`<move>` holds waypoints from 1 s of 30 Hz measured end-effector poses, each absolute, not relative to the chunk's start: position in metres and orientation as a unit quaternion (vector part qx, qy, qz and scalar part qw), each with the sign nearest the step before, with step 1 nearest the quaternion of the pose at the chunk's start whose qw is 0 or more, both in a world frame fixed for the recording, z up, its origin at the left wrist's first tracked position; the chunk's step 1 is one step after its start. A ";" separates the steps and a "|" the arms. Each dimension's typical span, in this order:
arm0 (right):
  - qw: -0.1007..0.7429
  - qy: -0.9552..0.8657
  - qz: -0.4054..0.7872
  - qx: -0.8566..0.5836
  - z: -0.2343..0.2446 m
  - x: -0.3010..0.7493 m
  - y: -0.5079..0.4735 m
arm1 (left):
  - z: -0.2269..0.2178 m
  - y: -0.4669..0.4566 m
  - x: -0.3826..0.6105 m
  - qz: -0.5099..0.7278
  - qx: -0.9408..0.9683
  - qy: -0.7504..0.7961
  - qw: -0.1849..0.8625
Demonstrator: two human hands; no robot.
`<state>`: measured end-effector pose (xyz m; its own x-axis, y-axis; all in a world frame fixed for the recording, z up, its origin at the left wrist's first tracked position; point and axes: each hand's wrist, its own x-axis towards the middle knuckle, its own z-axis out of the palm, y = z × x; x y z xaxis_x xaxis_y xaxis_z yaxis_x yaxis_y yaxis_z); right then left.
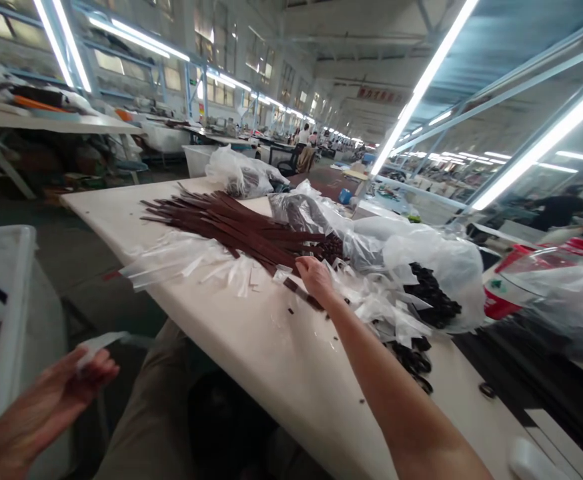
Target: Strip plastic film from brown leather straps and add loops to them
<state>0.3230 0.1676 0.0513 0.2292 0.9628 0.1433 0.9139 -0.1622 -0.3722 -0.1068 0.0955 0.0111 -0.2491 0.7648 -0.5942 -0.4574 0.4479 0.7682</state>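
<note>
Left hand [79,375] and right hand [315,277] are held well apart. By the left, a piece of film [102,342] is pinched between bent fingers, off the table [266,347] and near a white bin [14,333]. The right is held over the table, its fingers bunched at the near side of a fanned pile of brown straps [231,223]; whether anything is gripped there cannot be told. The straps are spread across the table, overlapping one another. Just below the right hand, a short dark strip [294,289] is seen. Clear sleeves [196,259] are scattered in front of the straps. Filled plastic bags [246,170] are set behind them, and black rings [414,360] are heaped toward the table's right.
</note>
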 end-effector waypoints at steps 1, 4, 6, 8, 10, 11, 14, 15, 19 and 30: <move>0.186 -0.613 0.055 -0.766 0.049 0.326 0.176 | 0.011 0.096 -0.109 0.529 0.113 0.611 0.579; 0.157 -0.615 0.040 -0.772 0.039 0.325 0.202 | 0.001 0.093 -0.110 0.540 0.110 0.608 0.572; 0.133 -0.617 0.032 -0.775 0.032 0.319 0.218 | -0.011 0.088 -0.108 0.534 0.093 0.604 0.585; 0.107 -0.615 0.025 -0.781 0.025 0.311 0.230 | -0.024 0.082 -0.106 0.518 0.045 0.602 0.606; 0.081 -0.608 0.015 -0.789 0.021 0.306 0.239 | -0.034 0.078 -0.103 0.502 0.001 0.590 0.633; 0.071 -0.605 0.009 -0.793 0.021 0.303 0.242 | -0.038 0.075 -0.102 0.493 -0.013 0.582 0.647; 0.052 -0.603 -0.011 -0.796 0.023 0.301 0.244 | -0.048 0.070 -0.098 0.481 -0.021 0.566 0.670; 0.049 -0.605 -0.018 -0.795 0.025 0.301 0.243 | -0.050 0.068 -0.096 0.479 -0.017 0.563 0.673; 0.039 -0.611 -0.033 -0.790 0.035 0.302 0.238 | -0.057 0.062 -0.089 0.487 0.014 0.548 0.681; 0.069 -0.638 0.059 -0.764 0.104 0.332 0.188 | -0.052 0.045 -0.073 0.449 0.045 0.561 0.694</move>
<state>0.3321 0.1877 0.1041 0.1779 0.9841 -0.0025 0.9677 -0.1754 -0.1809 -0.0726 0.0450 -0.0524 -0.0314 0.6740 -0.7381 -0.5728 0.5931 0.5659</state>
